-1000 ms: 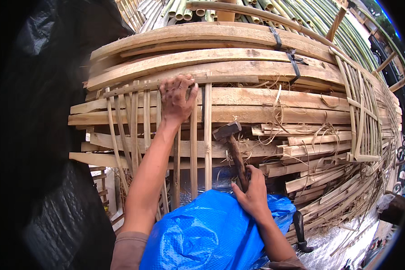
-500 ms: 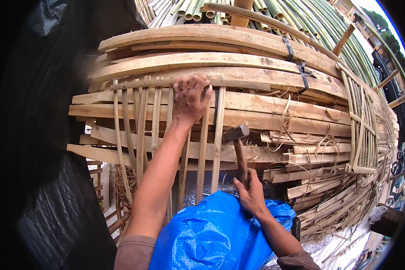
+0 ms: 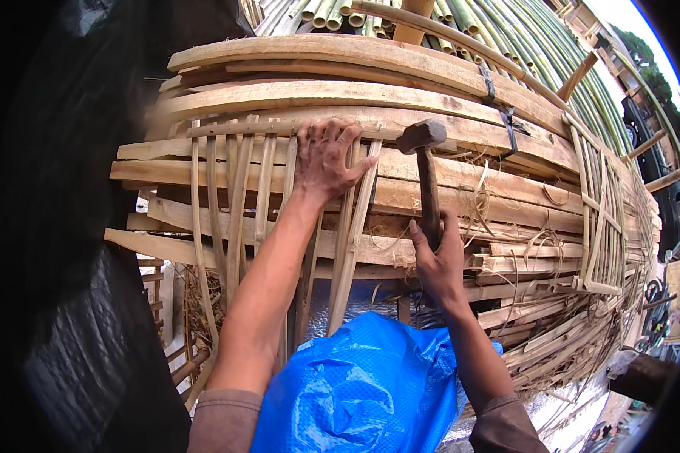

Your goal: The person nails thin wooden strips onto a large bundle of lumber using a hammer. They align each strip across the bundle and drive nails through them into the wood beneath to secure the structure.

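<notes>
A slatted frame, its long crossbar set over several thin upright slats, leans against stacked timber in front of me. My left hand grips it, fingers curled over the crossbar and thumb stretched across the slats at its right end. The palm hides part of the bar and the slat tops behind it. My right hand is closed around the wooden handle of a hammer. The dark metal hammer head is raised beside the bar's right end, apart from my left hand.
Long timber planks are stacked across the view, some bound with black straps. A second slatted frame leans at the right. Split strips lie below it, green bamboo poles behind. Blue plastic sheeting covers the near middle; black sheeting hangs left.
My right hand has lifted the hammer up and slightly right, to the bar's level. My left thumb has spread outward over the slats, and the rightmost slat now tilts more, its lower end further left.
</notes>
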A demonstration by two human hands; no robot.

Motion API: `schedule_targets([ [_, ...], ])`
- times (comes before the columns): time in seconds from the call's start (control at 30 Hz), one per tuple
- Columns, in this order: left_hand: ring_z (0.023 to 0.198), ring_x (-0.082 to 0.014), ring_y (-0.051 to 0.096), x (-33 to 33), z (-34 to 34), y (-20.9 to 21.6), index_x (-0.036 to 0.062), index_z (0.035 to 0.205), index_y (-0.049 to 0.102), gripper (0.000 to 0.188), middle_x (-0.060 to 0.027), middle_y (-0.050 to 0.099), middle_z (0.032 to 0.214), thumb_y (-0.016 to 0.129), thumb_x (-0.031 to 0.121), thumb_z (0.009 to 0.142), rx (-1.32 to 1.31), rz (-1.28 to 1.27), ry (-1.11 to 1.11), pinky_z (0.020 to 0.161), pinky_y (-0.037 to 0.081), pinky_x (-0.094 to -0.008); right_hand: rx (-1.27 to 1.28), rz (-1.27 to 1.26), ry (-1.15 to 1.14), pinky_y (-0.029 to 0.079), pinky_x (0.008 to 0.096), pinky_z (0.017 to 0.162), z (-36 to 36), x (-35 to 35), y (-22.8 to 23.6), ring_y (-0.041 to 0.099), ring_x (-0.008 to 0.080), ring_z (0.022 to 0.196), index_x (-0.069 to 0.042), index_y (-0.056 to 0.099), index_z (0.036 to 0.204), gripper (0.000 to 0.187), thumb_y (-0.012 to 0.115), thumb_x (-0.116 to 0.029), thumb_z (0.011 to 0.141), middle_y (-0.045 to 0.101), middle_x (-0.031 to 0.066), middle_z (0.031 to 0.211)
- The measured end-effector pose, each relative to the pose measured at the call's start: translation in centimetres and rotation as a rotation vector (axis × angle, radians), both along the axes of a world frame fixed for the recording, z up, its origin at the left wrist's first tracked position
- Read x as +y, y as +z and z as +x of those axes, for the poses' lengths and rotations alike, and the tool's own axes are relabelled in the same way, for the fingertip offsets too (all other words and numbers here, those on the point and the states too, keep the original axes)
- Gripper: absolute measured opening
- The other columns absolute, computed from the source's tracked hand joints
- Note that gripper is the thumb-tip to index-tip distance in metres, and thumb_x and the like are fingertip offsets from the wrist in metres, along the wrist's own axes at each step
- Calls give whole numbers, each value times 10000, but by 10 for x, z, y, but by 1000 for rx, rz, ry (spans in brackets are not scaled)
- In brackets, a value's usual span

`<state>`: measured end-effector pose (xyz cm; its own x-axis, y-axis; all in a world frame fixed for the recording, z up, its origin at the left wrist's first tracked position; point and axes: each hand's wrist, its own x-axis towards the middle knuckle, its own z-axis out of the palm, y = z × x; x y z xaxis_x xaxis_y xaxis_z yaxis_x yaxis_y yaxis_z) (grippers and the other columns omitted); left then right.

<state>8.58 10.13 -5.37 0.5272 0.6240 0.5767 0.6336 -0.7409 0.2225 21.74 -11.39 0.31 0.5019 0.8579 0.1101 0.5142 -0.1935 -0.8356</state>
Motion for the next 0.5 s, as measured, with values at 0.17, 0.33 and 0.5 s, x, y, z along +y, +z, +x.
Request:
schedule_targets([
  [0.17,1200,-251,446,2,4,-1,230,1244,569,648,-36,507,1219,600,706,806,17,9,23,1097,232,-530,178,-78,-87,456,350,588,-7,-20,-35,565,184,618,10,489,1133,307,661,-106,907,598,110,704],
  [0.33,1202,-252,435,-1,4,0,285,1258,616,629,-36,503,1221,594,718,803,54,25,36,1100,229,-534,172,-80,-93,458,344,590,-10,-25,-38,553,160,632,13,492,1139,349,693,-129,891,593,94,708],
  [0.5,1216,-240,407,-1,4,0,291,1229,638,604,-25,491,1206,608,707,792,24,19,37,1121,200,-548,210,-44,-121,473,318,624,-43,-20,-53,545,145,674,22,479,1145,526,811,-204,805,603,82,793],
])
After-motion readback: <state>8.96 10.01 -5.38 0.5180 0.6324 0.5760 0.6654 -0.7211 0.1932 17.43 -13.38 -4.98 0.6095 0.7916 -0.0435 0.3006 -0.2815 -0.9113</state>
